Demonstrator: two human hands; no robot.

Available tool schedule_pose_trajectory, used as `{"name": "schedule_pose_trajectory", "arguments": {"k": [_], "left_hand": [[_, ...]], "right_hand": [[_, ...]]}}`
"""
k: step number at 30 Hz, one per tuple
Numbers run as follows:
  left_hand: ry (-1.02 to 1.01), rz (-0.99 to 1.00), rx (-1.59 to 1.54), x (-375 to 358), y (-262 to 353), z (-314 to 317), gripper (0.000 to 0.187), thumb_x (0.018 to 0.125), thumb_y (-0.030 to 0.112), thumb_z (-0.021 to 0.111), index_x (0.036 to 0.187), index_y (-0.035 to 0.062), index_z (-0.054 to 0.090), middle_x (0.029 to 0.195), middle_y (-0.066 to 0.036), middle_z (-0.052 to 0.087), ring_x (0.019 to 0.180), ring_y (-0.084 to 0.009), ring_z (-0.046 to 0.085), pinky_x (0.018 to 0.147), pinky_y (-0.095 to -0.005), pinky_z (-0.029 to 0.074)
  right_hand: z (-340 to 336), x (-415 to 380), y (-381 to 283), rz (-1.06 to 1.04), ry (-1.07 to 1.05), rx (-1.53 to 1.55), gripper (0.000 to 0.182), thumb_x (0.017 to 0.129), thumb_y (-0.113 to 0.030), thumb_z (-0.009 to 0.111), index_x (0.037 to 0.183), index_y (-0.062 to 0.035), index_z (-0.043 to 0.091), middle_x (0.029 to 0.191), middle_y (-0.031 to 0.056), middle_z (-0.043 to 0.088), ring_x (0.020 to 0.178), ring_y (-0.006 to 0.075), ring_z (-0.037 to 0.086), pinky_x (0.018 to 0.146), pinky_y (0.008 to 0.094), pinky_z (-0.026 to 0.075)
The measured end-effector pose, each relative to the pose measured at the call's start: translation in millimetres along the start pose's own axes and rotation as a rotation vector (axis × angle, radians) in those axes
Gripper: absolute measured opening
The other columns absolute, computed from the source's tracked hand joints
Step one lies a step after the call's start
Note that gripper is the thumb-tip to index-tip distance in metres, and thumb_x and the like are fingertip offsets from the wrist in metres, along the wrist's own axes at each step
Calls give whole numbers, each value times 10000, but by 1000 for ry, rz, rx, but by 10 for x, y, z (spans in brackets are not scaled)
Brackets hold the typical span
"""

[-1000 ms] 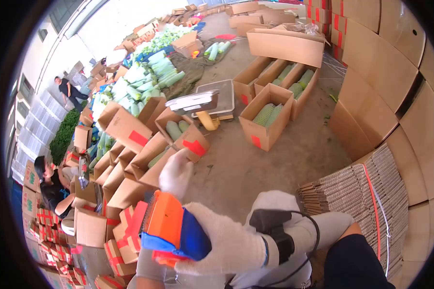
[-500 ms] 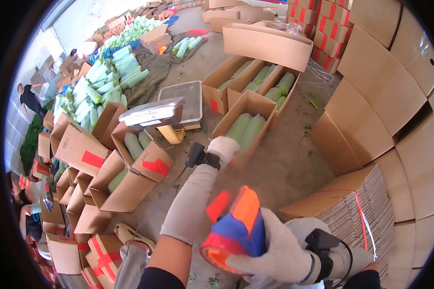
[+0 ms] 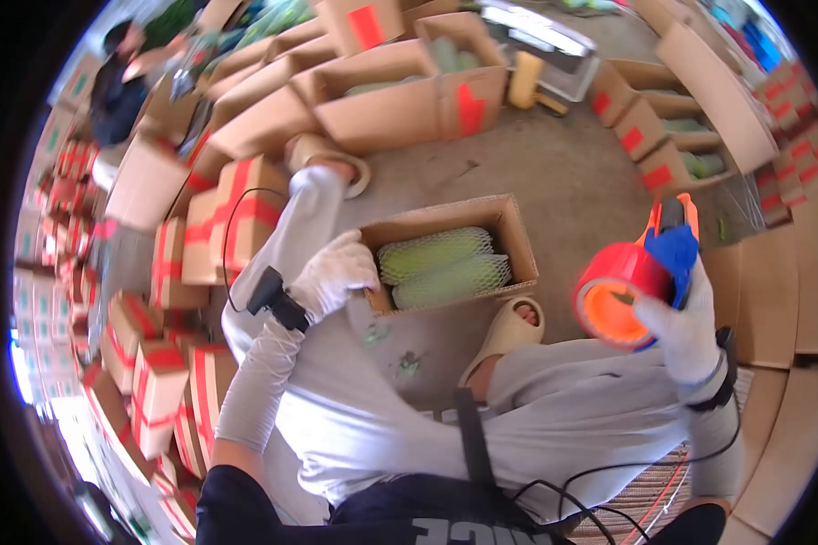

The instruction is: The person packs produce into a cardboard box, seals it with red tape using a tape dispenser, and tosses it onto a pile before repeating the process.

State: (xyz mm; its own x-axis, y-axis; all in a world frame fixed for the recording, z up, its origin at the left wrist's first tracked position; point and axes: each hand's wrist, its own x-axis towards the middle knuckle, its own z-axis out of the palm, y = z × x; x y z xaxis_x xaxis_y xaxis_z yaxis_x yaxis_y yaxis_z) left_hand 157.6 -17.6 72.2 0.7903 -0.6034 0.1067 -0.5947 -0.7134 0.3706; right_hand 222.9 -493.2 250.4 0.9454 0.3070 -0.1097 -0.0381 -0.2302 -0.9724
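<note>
An open cardboard box [image 3: 522,243] stands on the floor between the person's feet, with green produce in white foam nets [image 3: 436,257] inside. My left hand [image 3: 338,274], in a white glove, grips the box's near left edge with its fingers wrapped over the wall. Off to the right, my right hand [image 3: 684,329], also gloved, holds a tape dispenser [image 3: 671,250] with orange and blue parts and a roll of red tape [image 3: 611,292]. The dispenser is raised and apart from the box.
Open boxes with produce [image 3: 373,102] line the far side. A scale [image 3: 554,59] stands beyond. Taped boxes [image 3: 236,213] are stacked at left, near another person [image 3: 118,95]. More open boxes [image 3: 641,127] and flattened cardboard [image 3: 763,300] are at right.
The view has swung down and left. The box held by my left hand is now between the feet, close to the body. My right hand still holds the tape dispenser, now farther right.
</note>
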Motion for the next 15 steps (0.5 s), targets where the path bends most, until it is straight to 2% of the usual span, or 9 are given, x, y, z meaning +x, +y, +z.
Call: {"name": "schedule_pose_trajectory", "arguments": {"k": [1,2,5,6,7,9,12,14,15], "left_hand": [[46,-16,24,-215,43,-77,324,588,156,834,889,182,716,1020,-14,694,1115,-265,639,1105,-503,435],[165,-109,200,-386,171,-168,429,644,76,833,1036,172,689,1151,-40,671,1112,-301,638,1064,-422,471],[589,-732,-125,-655,409,167,525,722,44,808,1200,137,611,1223,-99,631,1133,-326,633,990,-403,510],[600,-773,-241,-718,342,354,494,802,-15,719,1249,103,545,1145,-108,615,1111,-262,640,926,-363,527],[519,-852,-695,-815,173,641,418,831,-49,638,1215,82,538,1093,-92,571,1077,-166,626,897,-326,513],[649,-733,-1118,-768,265,647,388,837,-78,542,1192,80,534,1000,-55,540,1017,-116,611,856,-308,501],[659,-689,-819,-607,141,747,274,873,7,610,1136,81,596,941,-68,597,992,-183,641,879,-350,515],[241,-550,-599,-378,106,612,195,879,83,683,1068,75,634,975,-87,642,955,-221,654,842,-362,528],[46,-475,-476,-249,118,476,173,882,121,719,1034,72,653,992,-97,665,936,-240,661,824,-367,535]], "right_hand": [[19,142,90,-8,-31,-10,702,798,-35,804,1431,8,505,1280,83,643,1176,184,634,1045,364,509],[1,327,244,-16,-76,-62,693,809,-62,823,1424,6,511,1299,85,646,1184,181,632,1043,367,514],[117,887,687,-152,-167,-231,730,799,-106,862,1428,-5,506,1292,83,653,1186,172,631,1043,359,516],[253,966,779,-113,-211,-152,748,790,-114,870,1432,-8,501,1297,79,645,1191,169,622,1055,358,506],[405,1018,867,-72,-248,-69,767,781,-121,877,1437,-12,495,1302,75,636,1196,166,612,1067,358,496],[697,944,929,-77,-434,-86,795,763,-139,888,1437,-18,484,1323,66,596,1227,160,571,1106,353,454],[917,1143,1049,-114,-386,-204,779,768,-162,884,1423,-19,487,1307,82,614,1200,174,592,1073,347,480],[911,1354,1134,-153,-300,-240,740,785,-189,870,1405,-26,500,1258,93,651,1143,165,621,1027,333,507],[987,1320,1144,-156,-345,-214,745,780,-206,872,1404,-34,501,1249,106,659,1141,183,637,1025,340,512]]}}
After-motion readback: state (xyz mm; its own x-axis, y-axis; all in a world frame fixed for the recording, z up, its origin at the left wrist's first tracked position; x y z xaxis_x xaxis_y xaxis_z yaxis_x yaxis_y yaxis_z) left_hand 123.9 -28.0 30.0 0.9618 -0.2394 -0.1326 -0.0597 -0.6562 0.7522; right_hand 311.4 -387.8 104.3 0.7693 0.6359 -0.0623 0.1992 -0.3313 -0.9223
